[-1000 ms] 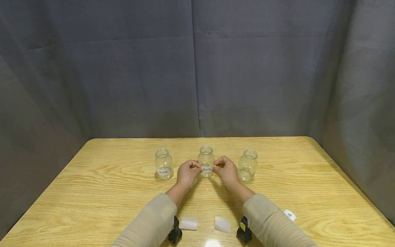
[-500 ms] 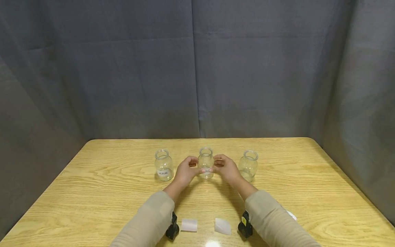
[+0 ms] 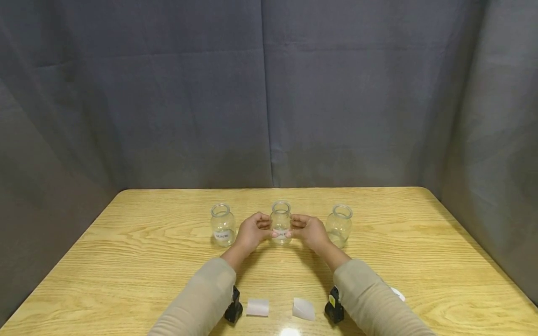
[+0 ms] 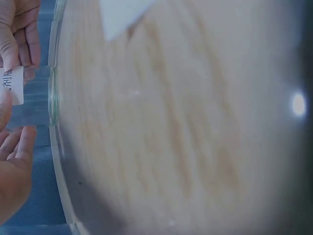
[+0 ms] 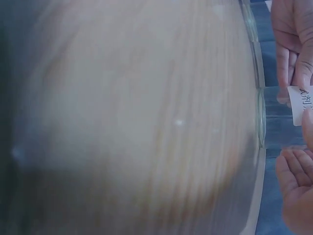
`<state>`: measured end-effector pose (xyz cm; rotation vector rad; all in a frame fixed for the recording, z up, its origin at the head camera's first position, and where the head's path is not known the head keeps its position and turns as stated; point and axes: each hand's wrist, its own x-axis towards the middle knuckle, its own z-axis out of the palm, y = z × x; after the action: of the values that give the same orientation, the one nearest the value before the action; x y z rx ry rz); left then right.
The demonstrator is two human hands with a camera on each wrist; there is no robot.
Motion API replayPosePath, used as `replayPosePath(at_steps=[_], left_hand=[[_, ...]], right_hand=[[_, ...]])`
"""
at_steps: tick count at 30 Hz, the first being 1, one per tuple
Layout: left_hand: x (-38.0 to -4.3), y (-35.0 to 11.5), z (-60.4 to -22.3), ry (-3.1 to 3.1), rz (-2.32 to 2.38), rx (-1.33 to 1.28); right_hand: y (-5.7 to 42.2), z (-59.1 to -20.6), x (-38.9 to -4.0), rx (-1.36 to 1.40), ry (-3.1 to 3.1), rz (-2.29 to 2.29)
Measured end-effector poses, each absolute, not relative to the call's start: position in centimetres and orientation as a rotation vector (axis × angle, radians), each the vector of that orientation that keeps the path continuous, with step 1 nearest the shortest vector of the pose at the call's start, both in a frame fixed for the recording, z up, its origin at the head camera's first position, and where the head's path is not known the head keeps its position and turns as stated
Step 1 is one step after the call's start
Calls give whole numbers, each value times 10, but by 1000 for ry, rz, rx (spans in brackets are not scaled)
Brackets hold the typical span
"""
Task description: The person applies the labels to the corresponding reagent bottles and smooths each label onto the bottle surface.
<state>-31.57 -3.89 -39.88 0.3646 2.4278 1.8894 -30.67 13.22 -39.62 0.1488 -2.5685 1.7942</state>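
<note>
A clear glass jar (image 3: 280,217) stands upright in the middle of three on the table. My left hand (image 3: 251,233) holds it from the left and my right hand (image 3: 312,232) from the right. Both thumbs press a white label (image 3: 281,234) low on the jar's front, while the other fingers reach along its sides. Dark handwriting shows on the label (image 4: 17,84) in the left wrist view, and part of it on the label (image 5: 299,100) in the right wrist view. The thumbs hide some of the writing.
A labelled glass jar (image 3: 222,224) stands at the left; an unlabelled one (image 3: 339,225) stands right of my right hand. Two whitish paper pieces (image 3: 258,307) lie near the front. A white object (image 3: 398,294) shows beside the right sleeve (image 3: 374,298). Grey curtains (image 3: 269,93) surround the wooden table.
A second ago my fingertips pinched the label's two ends at the jar. Now the thumbs lie flat on the label and the fingers have spread round the jar's sides.
</note>
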Motion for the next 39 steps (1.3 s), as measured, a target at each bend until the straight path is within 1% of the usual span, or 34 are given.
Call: replayPosePath(at_steps=[8, 20, 25, 32, 39], left_hand=[[-315, -37, -396, 2469, 1892, 301], [-313, -39, -396, 2527, 1822, 367], [-311, -40, -396, 2517, 1804, 332], [-307, -41, -397, 2503, 1814, 310], [-295, -42, -395, 2475, 1861, 265]], right_hand=[[131, -396, -306, 134, -2589, 1721], [131, -394, -308, 138, -2630, 1720], [134, -393, -308, 112, -2678, 1684], [141, -389, -300, 91, -2720, 1588], [147, -385, -288, 132, -2672, 1638]])
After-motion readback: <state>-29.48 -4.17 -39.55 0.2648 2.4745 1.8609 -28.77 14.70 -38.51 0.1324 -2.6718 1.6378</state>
